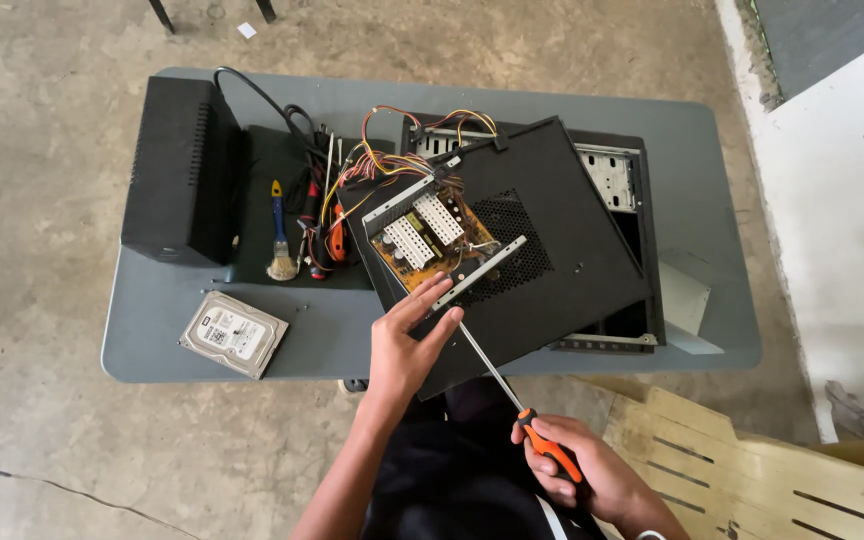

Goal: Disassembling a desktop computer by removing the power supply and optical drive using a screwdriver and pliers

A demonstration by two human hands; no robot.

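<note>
left hand (404,345) laid flat on the near corner of the black panel (542,250), fingers (422,300) stretched out and slightly spread, tips touching the metal rail of the power board (432,240); nothing pinched. right hand (582,465) low at the near edge, fingers curled tight round the orange handle of the screwdriver (512,395), shaft slanting up and left, tip at the rail just beside the left fingertips. panel tilted, resting across the open case (627,190), near corner hanging past the edge of the grey table (152,340). power board seated on the panel's left part, beside the round mesh vent; coloured wires (392,150) looping from its far end toward the case. left of the panel, on a dark mat: brush (279,240) with a blue and yellow handle, plus more tools too bunched to tell apart. further left, a black box (182,180) upright, with a cable at its top. hard drive (233,333) flat near the table's front left edge, well apart from both hands. wooden slats (732,460) at lower right.
</note>
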